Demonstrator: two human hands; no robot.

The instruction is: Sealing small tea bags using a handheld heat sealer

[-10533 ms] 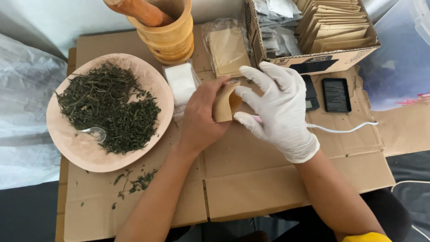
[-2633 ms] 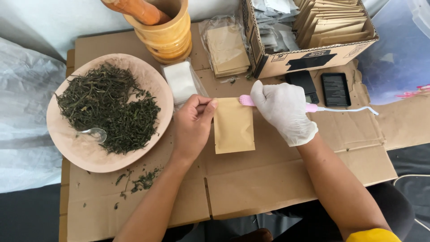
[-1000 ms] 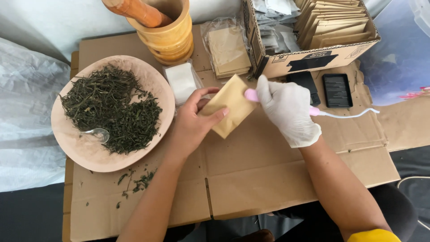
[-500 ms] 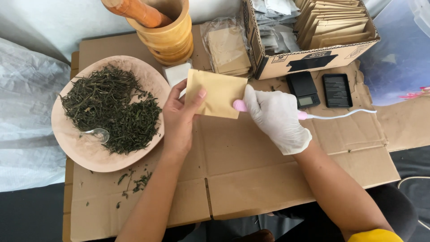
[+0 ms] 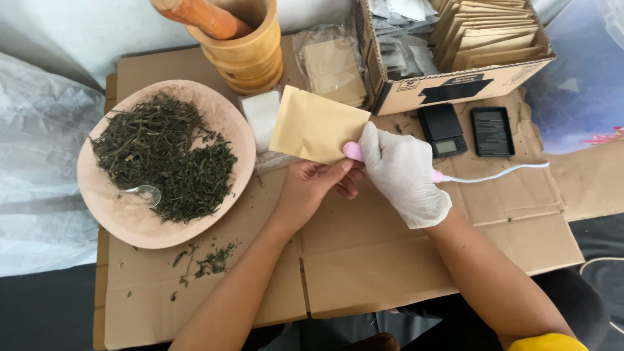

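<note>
Pouch held over the cardboard sheet (image 5: pixel 364 260).
Left hand (image 5: pixel 315 188) pinched the tan pouch (image 5: pixel 318 125), long axis tilted toward the sheet's far-left corner; gloved right hand (image 5: pixel 403 172) gripped a pink tool (image 5: pixel 353 151).

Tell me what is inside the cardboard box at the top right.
The cardboard box holds a row of tan paper pouches standing on edge, and beside them a loose heap of clear plastic bags. Whatever lies beneath them on the box floor is covered.
</note>
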